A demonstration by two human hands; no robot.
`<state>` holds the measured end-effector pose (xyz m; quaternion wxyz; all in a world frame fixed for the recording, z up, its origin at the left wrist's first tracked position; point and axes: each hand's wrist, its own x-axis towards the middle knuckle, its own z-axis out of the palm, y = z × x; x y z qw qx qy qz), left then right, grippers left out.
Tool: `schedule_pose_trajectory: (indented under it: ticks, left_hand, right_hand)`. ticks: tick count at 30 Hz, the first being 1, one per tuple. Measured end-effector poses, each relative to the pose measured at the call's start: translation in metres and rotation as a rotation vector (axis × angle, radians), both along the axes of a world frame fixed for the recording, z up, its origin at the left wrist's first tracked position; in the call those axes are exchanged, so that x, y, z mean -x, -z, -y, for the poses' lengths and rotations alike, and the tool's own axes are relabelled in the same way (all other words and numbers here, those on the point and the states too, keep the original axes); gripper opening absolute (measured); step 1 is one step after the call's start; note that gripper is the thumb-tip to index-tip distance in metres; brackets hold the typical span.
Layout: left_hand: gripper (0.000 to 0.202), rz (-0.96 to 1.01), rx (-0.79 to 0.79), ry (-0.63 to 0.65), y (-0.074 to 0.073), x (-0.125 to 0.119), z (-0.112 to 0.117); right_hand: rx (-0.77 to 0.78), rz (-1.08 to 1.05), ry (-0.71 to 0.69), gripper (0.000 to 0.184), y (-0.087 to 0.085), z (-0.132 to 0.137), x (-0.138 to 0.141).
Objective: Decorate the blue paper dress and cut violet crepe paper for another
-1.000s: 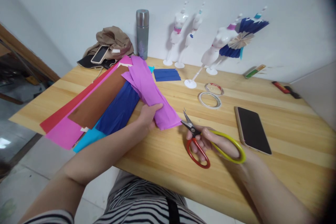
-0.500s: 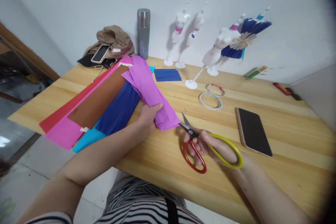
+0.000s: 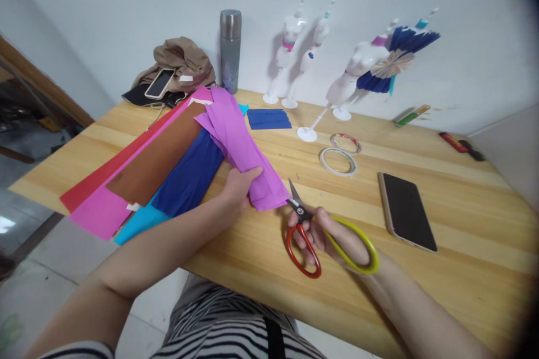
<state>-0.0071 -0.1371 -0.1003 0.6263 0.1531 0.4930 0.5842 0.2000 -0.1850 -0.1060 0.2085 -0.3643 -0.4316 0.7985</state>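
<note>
My left hand (image 3: pixel 241 186) is closed on the near end of a folded purple crepe paper (image 3: pixel 238 143), thumb on top. In my right hand (image 3: pixel 320 235) is a pair of scissors (image 3: pixel 300 211) with one red and one yellow handle. Their blades stand apart at the right edge of the purple paper, the lower one by its corner. Beside my left forearm lie sheets of brown paper (image 3: pixel 155 162), dark blue paper (image 3: pixel 189 176), light blue paper (image 3: pixel 143 223), pink paper (image 3: pixel 99 216) and red paper (image 3: pixel 90 179).
White mannequin stands (image 3: pixel 290 33) line the wall, one dressed in blue paper (image 3: pixel 412 39). Near them are a flask (image 3: pixel 230 56), a blue paper piece (image 3: pixel 269 119) and tape rolls (image 3: pixel 322 162). A large phone (image 3: pixel 407 210) lies right; a brown cloth (image 3: pixel 183 61) and smaller phone (image 3: pixel 160 84) lie left.
My right hand has moved slightly left with the scissors, bringing the open blades closer to the purple paper's edge. My left hand keeps its hold on the paper.
</note>
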Motion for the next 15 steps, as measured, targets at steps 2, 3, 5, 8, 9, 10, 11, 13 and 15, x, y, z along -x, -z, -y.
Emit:
schedule_pose_trajectory:
  ticks: [2, 3, 5, 8, 9, 10, 11, 13, 15]
  left_hand:
    - [0.022, -0.001, -0.013, 0.017, 0.0014, 0.0002, 0.0000]
    - [0.023, -0.003, -0.020, 0.019, 0.0017, 0.0003, 0.0001]
    - [0.024, -0.012, -0.025, 0.003, 0.0020, 0.0006, 0.0003]
    - [0.021, -0.022, -0.018, 0.012, 0.0027, 0.0011, -0.0001]
    - [0.020, -0.026, -0.022, 0.019, 0.0031, 0.0012, -0.0003]
    - [0.020, -0.032, -0.025, 0.024, 0.0035, 0.0012, -0.0006]
    - [0.021, -0.037, -0.027, 0.024, 0.0039, 0.0012, -0.0008]
    - [0.023, -0.042, -0.026, 0.017, 0.0041, 0.0012, -0.0010]
    - [0.024, -0.038, -0.017, 0.011, 0.0040, 0.0010, -0.0011]
  right_hand:
    - [-0.012, -0.002, 0.018, 0.066, -0.0004, 0.0001, 0.0019]
    - [-0.016, -0.002, 0.027, 0.067, -0.0006, -0.0001, 0.0025]
    - [-0.024, -0.002, 0.040, 0.069, -0.0007, -0.0007, 0.0032]
    - [-0.031, 0.013, 0.044, 0.070, 0.0004, -0.0008, 0.0034]
    - [-0.033, 0.020, 0.043, 0.070, 0.0008, -0.0005, 0.0034]
    - [-0.036, 0.025, 0.044, 0.070, 0.0012, 0.0000, 0.0034]
    - [-0.042, 0.029, 0.045, 0.070, 0.0014, 0.0006, 0.0035]
    - [-0.065, 0.033, 0.047, 0.069, 0.0016, 0.0019, 0.0040]
    - [-0.097, 0.027, 0.046, 0.064, 0.0019, 0.0027, 0.0048]
